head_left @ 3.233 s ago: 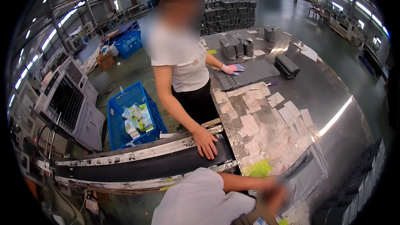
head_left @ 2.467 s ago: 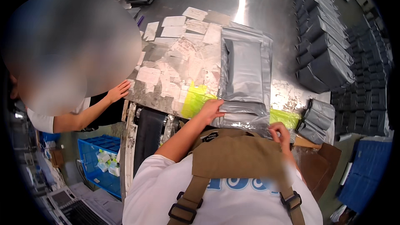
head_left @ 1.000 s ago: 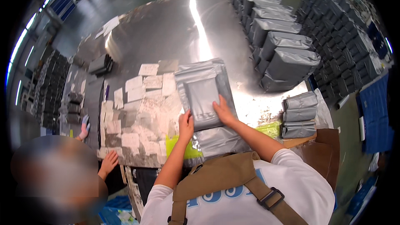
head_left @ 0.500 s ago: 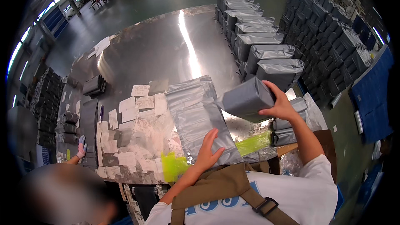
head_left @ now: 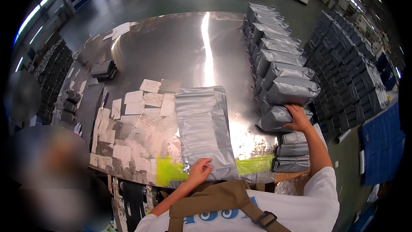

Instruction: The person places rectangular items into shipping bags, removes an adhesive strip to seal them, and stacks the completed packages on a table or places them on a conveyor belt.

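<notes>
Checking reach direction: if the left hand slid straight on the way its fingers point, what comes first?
Probably just more of the flat grey mailer bag the left hand rests on; beyond it, bare steel table.

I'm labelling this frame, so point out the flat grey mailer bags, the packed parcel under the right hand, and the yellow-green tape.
flat grey mailer bags (head_left: 204, 131), head view, middle of top bag
packed parcel (head_left: 274, 118), head view, left bulge
yellow-green tape (head_left: 167, 172), head view, left patch

paper labels (head_left: 133, 116), yellow tape (head_left: 169, 172), steel table (head_left: 171, 47)

Glossy metal table (head_left: 171, 51), plastic mailers (head_left: 206, 133)
</notes>
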Tool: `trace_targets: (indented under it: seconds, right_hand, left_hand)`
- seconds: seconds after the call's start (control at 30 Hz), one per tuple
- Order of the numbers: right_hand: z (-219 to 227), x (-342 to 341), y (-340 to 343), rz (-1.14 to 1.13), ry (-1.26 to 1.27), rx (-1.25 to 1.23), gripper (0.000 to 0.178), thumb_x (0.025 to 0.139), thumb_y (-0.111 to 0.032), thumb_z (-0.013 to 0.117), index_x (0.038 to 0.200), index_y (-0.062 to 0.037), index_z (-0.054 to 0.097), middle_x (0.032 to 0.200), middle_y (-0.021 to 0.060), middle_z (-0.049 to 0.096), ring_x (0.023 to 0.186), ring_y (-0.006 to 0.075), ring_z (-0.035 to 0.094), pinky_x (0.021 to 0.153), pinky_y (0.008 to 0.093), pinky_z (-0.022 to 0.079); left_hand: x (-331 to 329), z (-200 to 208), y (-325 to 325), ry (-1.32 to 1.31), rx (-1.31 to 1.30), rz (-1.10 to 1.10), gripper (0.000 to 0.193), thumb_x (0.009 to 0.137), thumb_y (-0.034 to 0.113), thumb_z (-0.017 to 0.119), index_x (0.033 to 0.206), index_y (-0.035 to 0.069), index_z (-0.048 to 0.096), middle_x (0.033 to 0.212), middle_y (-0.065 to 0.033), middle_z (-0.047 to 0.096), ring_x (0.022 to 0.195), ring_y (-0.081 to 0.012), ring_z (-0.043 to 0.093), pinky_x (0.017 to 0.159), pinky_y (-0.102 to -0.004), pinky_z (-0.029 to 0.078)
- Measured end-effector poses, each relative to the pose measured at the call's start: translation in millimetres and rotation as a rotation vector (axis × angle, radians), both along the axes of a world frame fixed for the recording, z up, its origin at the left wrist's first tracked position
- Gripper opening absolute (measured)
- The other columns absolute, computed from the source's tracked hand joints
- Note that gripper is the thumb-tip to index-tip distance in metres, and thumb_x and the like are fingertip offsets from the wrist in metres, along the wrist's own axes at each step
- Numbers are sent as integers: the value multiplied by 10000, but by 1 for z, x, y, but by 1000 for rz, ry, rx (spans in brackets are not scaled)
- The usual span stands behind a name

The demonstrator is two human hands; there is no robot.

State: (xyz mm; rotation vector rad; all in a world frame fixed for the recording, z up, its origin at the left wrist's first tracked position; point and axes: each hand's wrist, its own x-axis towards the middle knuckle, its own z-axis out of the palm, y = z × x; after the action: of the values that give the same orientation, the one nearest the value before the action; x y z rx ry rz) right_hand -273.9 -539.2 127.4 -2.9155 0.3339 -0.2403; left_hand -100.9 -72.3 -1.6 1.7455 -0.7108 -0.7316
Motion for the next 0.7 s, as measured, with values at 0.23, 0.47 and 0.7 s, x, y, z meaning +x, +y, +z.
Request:
trace_targets:
  seconds: [0.23, 0.47, 0.7]
  right_hand:
    - [-17, 28, -37, -21, -67, 103, 944, 473, -95, 873, 1335, -38, 492, 1273, 208, 543, 1199, 415, 493, 1021, 451, 401]
    - [-54, 10, -48, 23, 107, -266, 989, 530, -162, 818, 1423, -26, 414, 1396, 233, 448, 1273, 430, 428, 1052, 504, 339]
    - [-12, 32, 82, 286, -433, -419, 696, 843, -465, 716, 1282, 34, 508, 1204, 250, 567, 1072, 403, 573, 870, 534, 478]
  left_hand:
    - [-1, -17, -4, -94, 39, 110, 300, 876, 149, 658, 1155, 45, 630, 1033, -112, 640, 824, -207, 667, 741, -328, 539]
    - [-7, -10, 16, -134, 55, 196, 268, 845, 184, 632, 1067, 36, 635, 1005, -145, 638, 876, -316, 630, 780, -419, 502]
    - [-14, 1, 106, -253, 86, 513, 227, 877, 154, 602, 1074, 48, 640, 992, -149, 643, 876, -326, 633, 754, -414, 506]
